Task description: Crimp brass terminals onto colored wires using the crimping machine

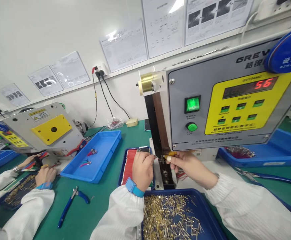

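Red display (264,83) shows 56; machine panel (255,57) reads GREV, apparently cut off.

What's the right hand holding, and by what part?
The right hand pinches a small brass-coloured part at one end, between its fingertips; exact shape too small to tell.

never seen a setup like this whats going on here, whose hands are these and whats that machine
This is a single view from a camera worn on a person's head, looking down at their own hands. Their left hand, with a blue wrist strap, and their right hand are both at the front of what looks like a bench-top crimping machine. Its yellow panel shows a red 56. The right hand pinches a small yellow-tipped part, too small to identify exactly. Nearby are a blue tray of brass pins and a bundle of red wires. To the left, a co-worker's hand works by a similar machine on the same green bench.
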### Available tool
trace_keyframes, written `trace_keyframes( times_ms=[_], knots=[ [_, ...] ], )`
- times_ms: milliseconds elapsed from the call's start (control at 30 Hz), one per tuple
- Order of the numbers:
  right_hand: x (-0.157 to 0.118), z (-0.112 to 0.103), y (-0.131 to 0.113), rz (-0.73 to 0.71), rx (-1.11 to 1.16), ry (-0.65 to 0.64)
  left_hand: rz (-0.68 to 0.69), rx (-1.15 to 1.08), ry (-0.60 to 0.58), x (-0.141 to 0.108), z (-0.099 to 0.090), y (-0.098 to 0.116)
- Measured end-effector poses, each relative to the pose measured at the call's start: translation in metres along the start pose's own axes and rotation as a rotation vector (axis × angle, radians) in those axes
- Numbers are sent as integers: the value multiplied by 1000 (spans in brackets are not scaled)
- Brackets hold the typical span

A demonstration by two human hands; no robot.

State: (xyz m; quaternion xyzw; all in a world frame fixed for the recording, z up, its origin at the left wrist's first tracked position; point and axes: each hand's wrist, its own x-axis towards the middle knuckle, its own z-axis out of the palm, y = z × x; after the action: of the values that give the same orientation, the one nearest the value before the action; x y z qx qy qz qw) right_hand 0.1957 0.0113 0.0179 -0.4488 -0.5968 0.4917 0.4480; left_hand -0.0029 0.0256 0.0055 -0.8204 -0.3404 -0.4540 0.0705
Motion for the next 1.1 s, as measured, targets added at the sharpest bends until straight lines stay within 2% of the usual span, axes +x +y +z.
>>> trace_keyframes(
  times_ms=[333,1100],
  knots=[
    [-1,5,0,-32,-23,50,-31,25,-40,-1,0,1],
    [2,5,3,10,-5,39,-27,31,-43,-1,-1,3]
  ],
)
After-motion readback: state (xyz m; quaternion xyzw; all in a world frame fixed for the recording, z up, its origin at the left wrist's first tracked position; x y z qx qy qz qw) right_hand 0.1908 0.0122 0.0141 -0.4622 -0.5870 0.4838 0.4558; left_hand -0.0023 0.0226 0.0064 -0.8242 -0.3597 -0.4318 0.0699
